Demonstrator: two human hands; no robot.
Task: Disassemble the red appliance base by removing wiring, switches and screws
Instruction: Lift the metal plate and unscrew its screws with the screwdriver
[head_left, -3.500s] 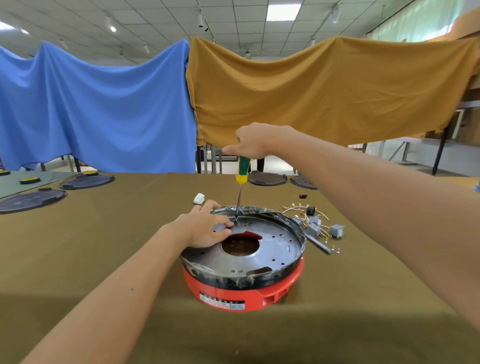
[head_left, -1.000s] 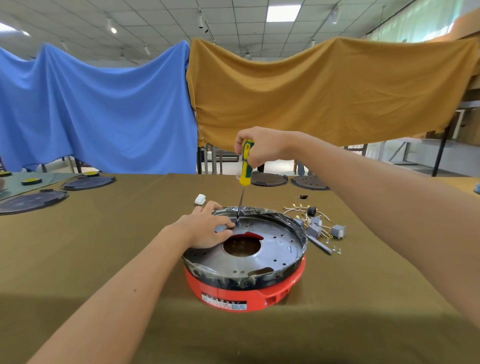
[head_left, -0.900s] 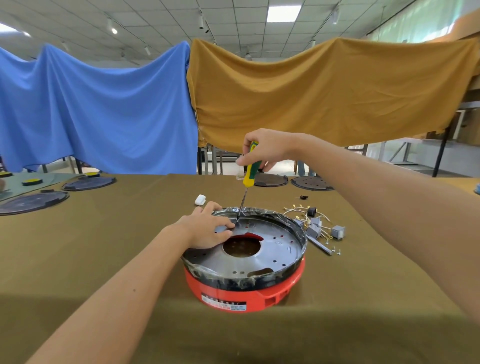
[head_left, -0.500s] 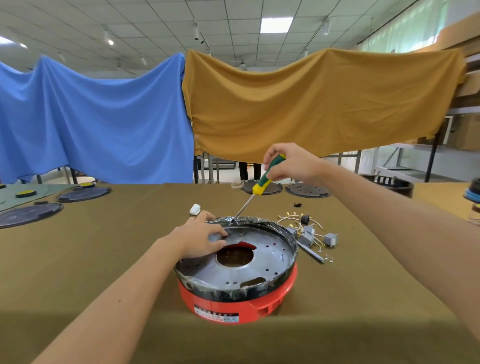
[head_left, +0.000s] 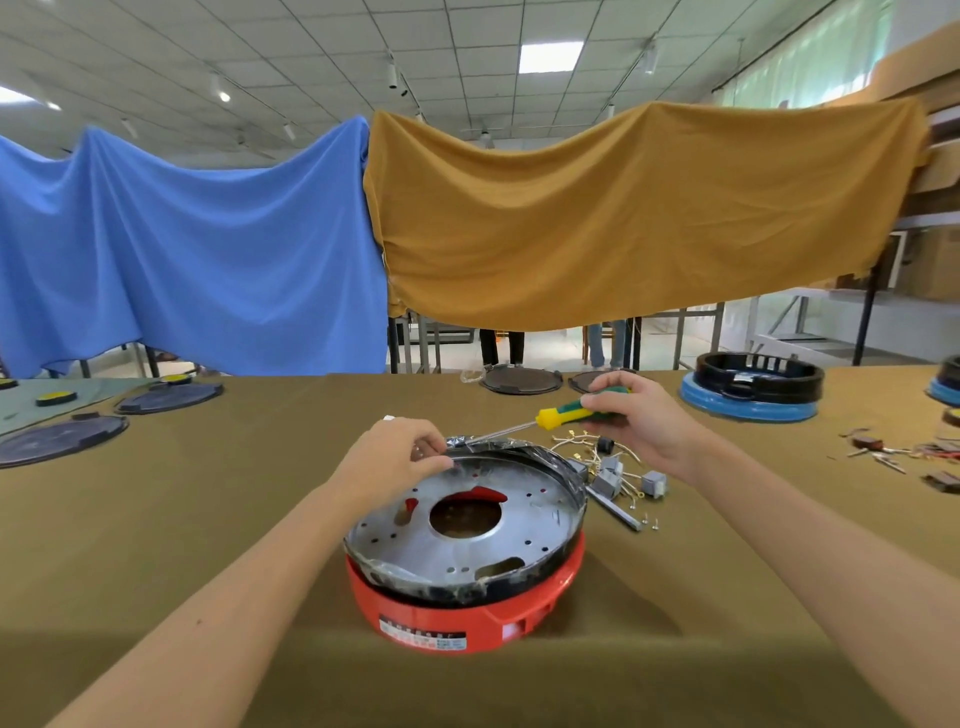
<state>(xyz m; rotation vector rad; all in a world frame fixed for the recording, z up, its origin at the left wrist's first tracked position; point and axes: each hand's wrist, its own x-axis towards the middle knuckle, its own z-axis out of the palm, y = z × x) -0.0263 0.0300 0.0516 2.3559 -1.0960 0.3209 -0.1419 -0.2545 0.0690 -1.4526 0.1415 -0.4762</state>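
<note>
A: Two hands work at the red base (head_left: 462, 608), which sits on the olive-covered table (head_left: 156, 545) near its front edge, straight before us. We see a black ring around the base's top and a round metal plate (head_left: 467, 525) with a central hole lying inside that ring.

B: Our left hand (head_left: 389, 457) rests on the far left rim, its fingers curled with the fingertips (head_left: 434, 448) pinched together at the plate's edge. Whether they hold a small part, we cannot tell.

A: Our right hand (head_left: 636, 421) grips a screwdriver (head_left: 540, 420) by its green and yellow handle. We hold the tool nearly level, its shaft reaching left over the far rim, with the tip near the left fingertips.

B: Beside the base, on the right, we note a heap of loose parts (head_left: 610, 467): pale wires, small grey blocks and a flat metal strip, with a few tiny screws (head_left: 647, 517) just past it.

A: Farther right stands a black ring on a blue base (head_left: 753, 389), well apart from ours. More small parts (head_left: 904, 452) lie near the table's right edge.

B: Dark round lids (head_left: 62, 441) lie at the far left, and two more (head_left: 522, 378) at the far edge. Behind the table hang a blue cloth (head_left: 182, 249) and a mustard cloth (head_left: 623, 218).
</note>
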